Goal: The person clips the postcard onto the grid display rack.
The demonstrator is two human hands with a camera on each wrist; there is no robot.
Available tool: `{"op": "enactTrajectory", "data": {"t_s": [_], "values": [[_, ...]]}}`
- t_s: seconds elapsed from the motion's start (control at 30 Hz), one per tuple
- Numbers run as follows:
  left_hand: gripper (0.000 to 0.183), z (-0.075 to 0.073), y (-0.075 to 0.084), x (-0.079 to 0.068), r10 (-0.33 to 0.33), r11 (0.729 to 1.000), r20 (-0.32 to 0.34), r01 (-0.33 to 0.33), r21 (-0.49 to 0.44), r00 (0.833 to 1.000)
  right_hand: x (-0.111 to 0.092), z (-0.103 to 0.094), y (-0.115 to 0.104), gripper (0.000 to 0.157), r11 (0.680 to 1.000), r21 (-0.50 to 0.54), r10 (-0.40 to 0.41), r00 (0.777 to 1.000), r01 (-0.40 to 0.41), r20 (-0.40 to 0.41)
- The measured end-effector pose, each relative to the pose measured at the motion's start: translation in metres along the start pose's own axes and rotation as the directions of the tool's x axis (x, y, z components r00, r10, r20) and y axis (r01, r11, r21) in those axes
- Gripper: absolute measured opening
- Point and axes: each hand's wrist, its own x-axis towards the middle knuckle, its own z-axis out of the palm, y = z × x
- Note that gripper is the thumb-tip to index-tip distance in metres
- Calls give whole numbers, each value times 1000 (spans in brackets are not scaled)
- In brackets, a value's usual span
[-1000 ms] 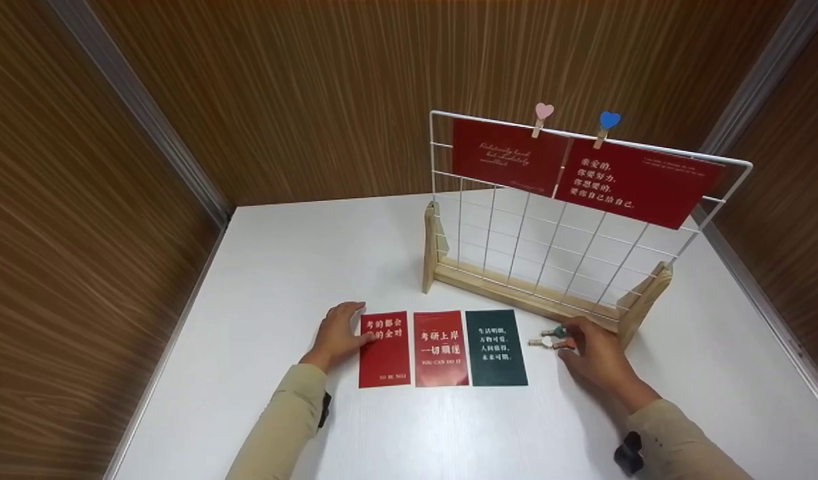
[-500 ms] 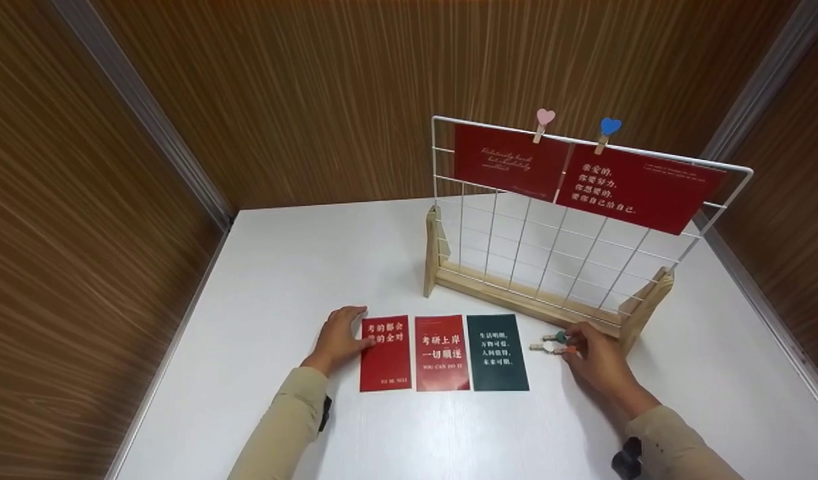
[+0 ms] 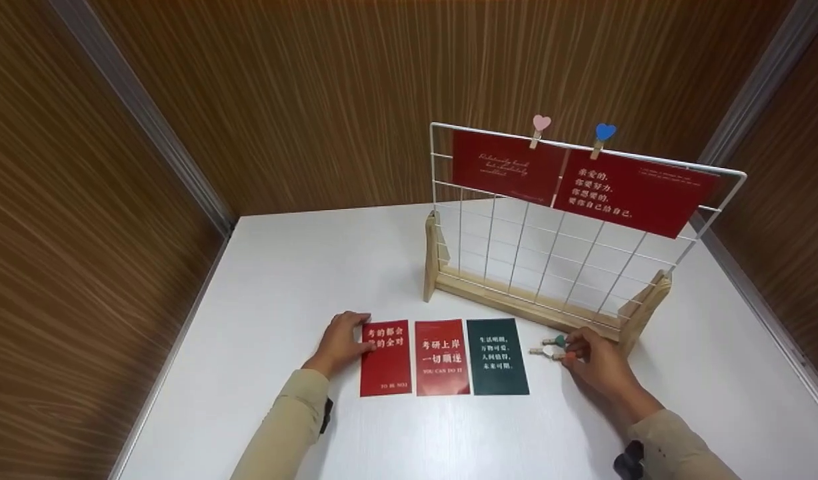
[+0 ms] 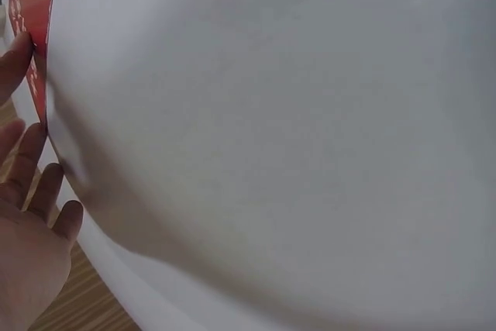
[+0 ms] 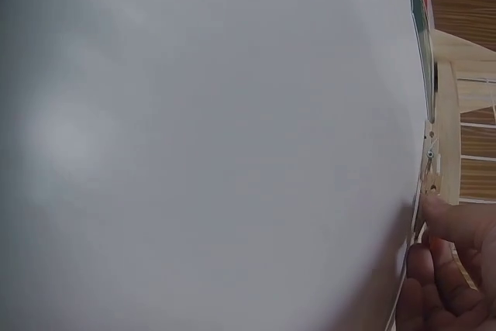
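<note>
The table (image 3: 302, 273) is seen slightly lower in the head view than a second ago, and with it the rack (image 3: 515, 307). The left hand (image 3: 339, 343) is held much as before, fingers loosely spread, its thumb laid on the left card (image 3: 386, 367). The right hand (image 3: 609, 370) has been closed further, and the red clip (image 3: 569, 359) is now pinched between thumb and fingers. The middle card (image 3: 442, 387) and green card (image 3: 500, 383) are left unmoved beside the left card. The red clip, on the table between green card and rack foot, has been shifted slightly nearer the person, away from the white clip (image 3: 549, 350) and green clip (image 3: 559, 340).
</note>
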Motion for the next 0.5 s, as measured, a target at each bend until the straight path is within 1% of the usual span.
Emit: {"op": "enactTrajectory", "data": {"t_s": [0.27, 0.37, 0.5], "values": [[58, -1, 0, 2, 47, 999, 1, -47, -18, 999, 0, -3, -2, 28, 999, 10, 38, 998, -39, 39], [58, -1, 0, 1, 42, 998, 11, -42, -55, 999, -1, -5, -3, 26, 999, 20, 49, 997, -50, 57], [62, -1, 0, 1, 39, 994, 14, -38, -103, 999, -1, -9, -5, 23, 999, 28, 32, 998, -34, 59]]}}
